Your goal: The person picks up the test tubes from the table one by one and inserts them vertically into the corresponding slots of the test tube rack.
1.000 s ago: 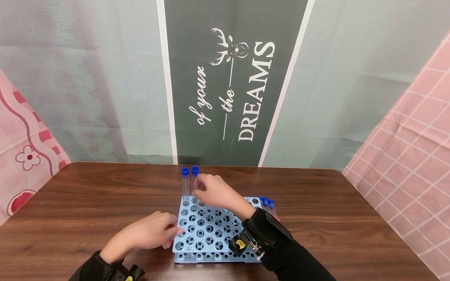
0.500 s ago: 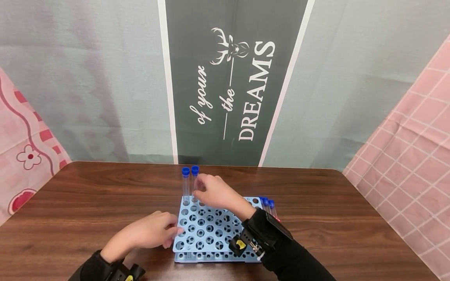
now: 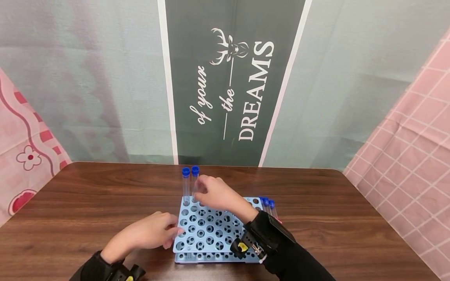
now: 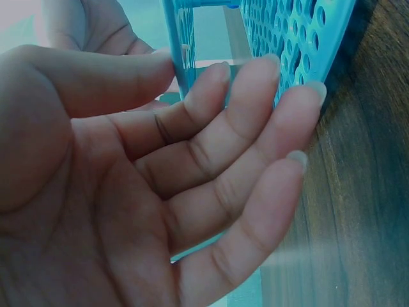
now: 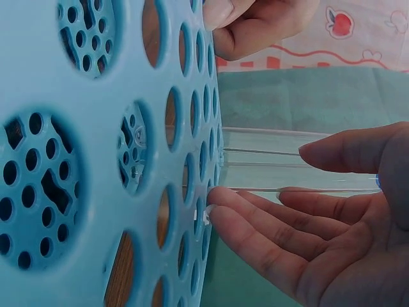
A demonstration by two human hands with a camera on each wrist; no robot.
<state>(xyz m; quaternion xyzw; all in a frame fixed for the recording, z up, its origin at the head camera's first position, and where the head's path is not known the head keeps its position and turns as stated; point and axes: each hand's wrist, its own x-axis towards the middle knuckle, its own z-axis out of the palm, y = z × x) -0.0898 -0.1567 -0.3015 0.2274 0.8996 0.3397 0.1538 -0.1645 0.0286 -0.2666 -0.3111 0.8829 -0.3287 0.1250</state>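
A light-blue test tube rack (image 3: pixel 209 248) with rows of round holes stands on the table. My left hand (image 3: pixel 154 231) holds its left edge; in the left wrist view the thumb (image 4: pixel 150 73) lies at one plate's edge and the curled fingers (image 4: pixel 255 89) reach between the plates. Two clear test tubes with blue caps stand upright at the rack's back left corner. My right hand (image 3: pixel 216 192) is at the second test tube (image 3: pixel 195 183), pinching it between thumb (image 5: pixel 326 153) and fingers. The first test tube (image 3: pixel 186 187) stands just left of it.
Several more blue-capped tubes (image 3: pixel 266 203) show at the rack's right side, partly hidden by the rack and right arm. Brown wood-grain table (image 3: pixel 88 195) surrounds the rack. A printed grey-green curtain (image 3: pixel 218 152) hangs behind, with pink cloth (image 3: pixel 411 156) at both sides.
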